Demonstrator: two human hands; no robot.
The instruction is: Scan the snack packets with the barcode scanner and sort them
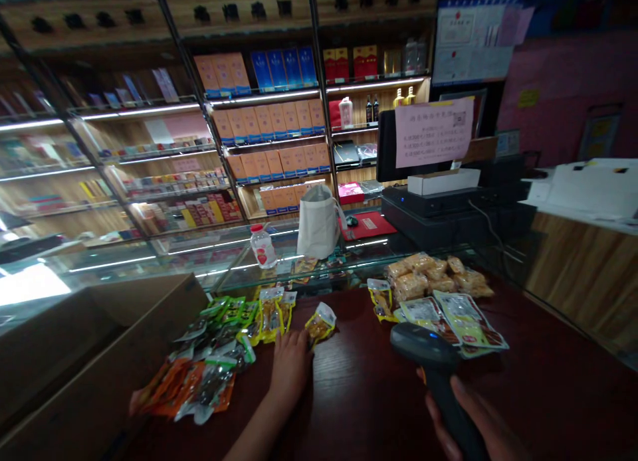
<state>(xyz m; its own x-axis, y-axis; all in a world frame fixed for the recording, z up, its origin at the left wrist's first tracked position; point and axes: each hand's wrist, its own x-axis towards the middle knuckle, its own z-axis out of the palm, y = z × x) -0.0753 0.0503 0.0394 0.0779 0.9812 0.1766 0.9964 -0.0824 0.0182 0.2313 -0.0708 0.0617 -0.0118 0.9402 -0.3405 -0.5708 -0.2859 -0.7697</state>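
My right hand (473,414) is wrapped round the handle of a dark barcode scanner (426,347), its head pointing left over the table. My left hand (292,358) is palm down at mid-table, with a small yellow-edged snack packet (321,321) pinched at its thumb side; the thumb is mostly hidden. Close by on the left lie more yellow snack packets (272,313), green packets (232,309) and orange packets (182,384). Beyond the scanner are flat white-and-green packets (466,318), another yellow packet (381,300) and a heap of clear-wrapped tan snacks (433,275).
An open cardboard box (149,328) stands at the left edge. Behind the table, a glass counter holds a bottle with a red cap (263,247), a white bag (318,223) and a red mat (369,226). A monitor (386,145) stands back right, before shelves of boxed goods.
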